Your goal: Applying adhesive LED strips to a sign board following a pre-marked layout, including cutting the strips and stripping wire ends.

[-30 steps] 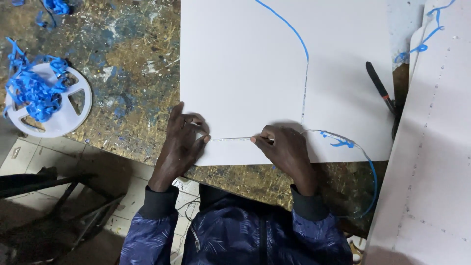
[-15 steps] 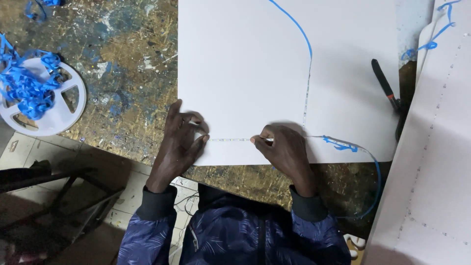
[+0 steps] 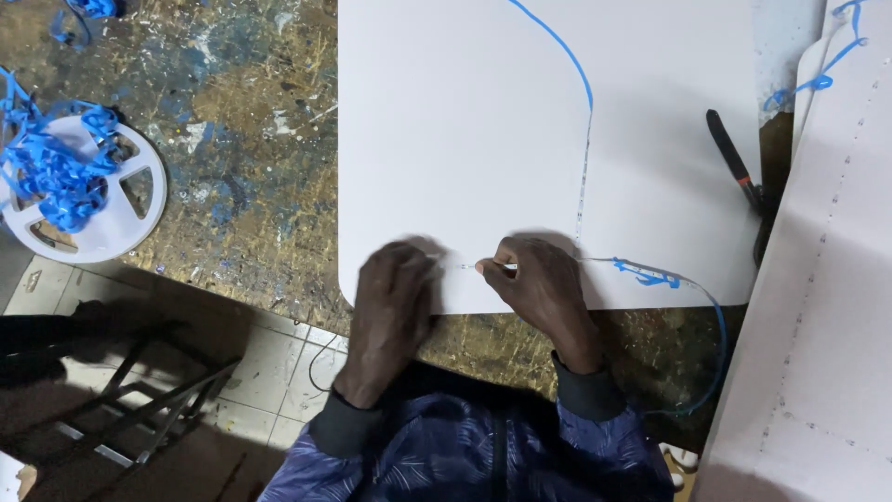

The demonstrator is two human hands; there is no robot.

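A large white sheet (image 3: 465,121) with rounded corners lies on a paint-stained workbench (image 3: 242,139). My left hand (image 3: 395,302) presses flat on the sheet's near edge. My right hand (image 3: 544,288) sits just right of it, fingertips pinched on a thin strip (image 3: 469,267) that runs along the sheet. A blue tape strip (image 3: 557,46) curves over the sheet from the top, and its loose end (image 3: 650,274) trails off past my right hand over the bench edge.
A white reel (image 3: 88,200) heaped with tangled blue tape sits at the bench's left edge. A black-handled tool (image 3: 739,177) lies right of the sheet. Another white sheet (image 3: 827,279) with dotted lines overlaps on the right. A metal stool frame (image 3: 139,409) stands on the tiled floor below.
My left hand has slid a little right along the sheet's near edge, closing the gap to my right hand. The right hand has stayed in place.
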